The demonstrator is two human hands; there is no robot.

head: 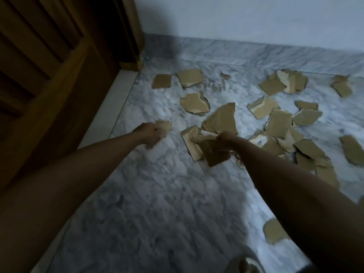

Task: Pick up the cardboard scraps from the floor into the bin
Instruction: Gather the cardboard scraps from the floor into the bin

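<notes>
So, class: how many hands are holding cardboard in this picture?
2. The left hand grips a small scrap near the door; the right hand grips a bunch of scraps mid-floor. More scraps may be hidden under the arm.

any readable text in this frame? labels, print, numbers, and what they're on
None readable.
Cardboard scraps: plain brown faces, no print visible.
Bunch of scraps in the right hand: no marks, partly blurred.
Small scrap in the left hand: blurred, nothing legible.
Wooden door, wall, marble floor: no signs or labels.
</notes>
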